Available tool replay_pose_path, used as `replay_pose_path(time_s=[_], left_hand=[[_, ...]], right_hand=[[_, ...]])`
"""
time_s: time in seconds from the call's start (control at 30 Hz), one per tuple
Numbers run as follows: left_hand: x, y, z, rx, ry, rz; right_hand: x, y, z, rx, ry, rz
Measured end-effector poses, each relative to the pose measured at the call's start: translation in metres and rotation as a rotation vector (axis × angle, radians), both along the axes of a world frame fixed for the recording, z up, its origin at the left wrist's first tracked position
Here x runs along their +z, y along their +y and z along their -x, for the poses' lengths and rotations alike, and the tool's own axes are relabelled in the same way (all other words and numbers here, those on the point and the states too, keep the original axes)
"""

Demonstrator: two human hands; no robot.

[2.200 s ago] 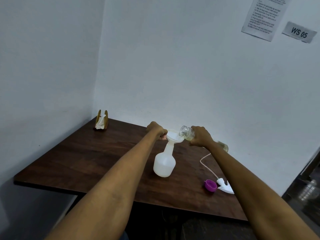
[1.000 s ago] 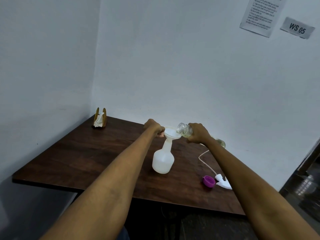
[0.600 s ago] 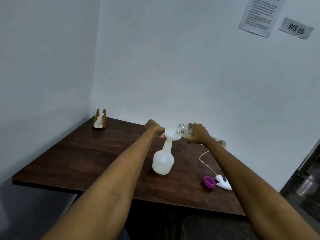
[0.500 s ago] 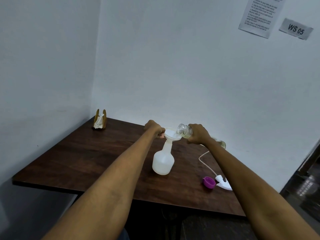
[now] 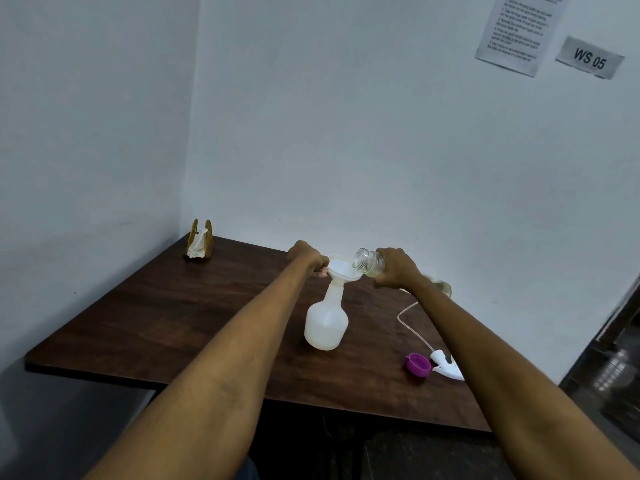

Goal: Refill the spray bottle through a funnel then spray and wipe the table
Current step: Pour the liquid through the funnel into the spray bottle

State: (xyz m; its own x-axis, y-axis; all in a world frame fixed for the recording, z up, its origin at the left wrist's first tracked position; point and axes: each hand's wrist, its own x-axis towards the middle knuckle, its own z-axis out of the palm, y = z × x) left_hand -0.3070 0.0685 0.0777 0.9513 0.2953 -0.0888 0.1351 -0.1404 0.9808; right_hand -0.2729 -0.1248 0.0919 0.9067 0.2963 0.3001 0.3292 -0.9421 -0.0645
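A white translucent spray bottle (image 5: 326,323) stands uncapped on the dark wooden table (image 5: 180,317), with a white funnel (image 5: 343,268) set in its neck. My left hand (image 5: 307,256) grips the funnel's left rim. My right hand (image 5: 396,266) holds a clear glass bottle (image 5: 367,262) tipped sideways, its open mouth over the funnel. The bottle's far end shows behind my right wrist. The white spray head (image 5: 446,367) with its thin tube (image 5: 408,318) lies on the table to the right.
A purple cap (image 5: 418,364) lies beside the spray head near the right front edge. A wooden napkin holder (image 5: 199,240) with tissue stands in the back left corner. White walls close off the back and left; a printed sheet (image 5: 517,29) hangs on the wall.
Both hands keep their hold on the funnel and the tipped glass bottle. The view has shifted slightly; nothing on the table has moved.
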Motion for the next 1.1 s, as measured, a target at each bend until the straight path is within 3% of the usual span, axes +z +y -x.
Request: replay_pose_path(time_s=[1.1], left_hand=[[0.0036,-0.0033,0.0075,-0.003,0.014,-0.002]], right_hand=[[-0.0019,0.0026,-0.0005,-0.015,0.015,-0.056]])
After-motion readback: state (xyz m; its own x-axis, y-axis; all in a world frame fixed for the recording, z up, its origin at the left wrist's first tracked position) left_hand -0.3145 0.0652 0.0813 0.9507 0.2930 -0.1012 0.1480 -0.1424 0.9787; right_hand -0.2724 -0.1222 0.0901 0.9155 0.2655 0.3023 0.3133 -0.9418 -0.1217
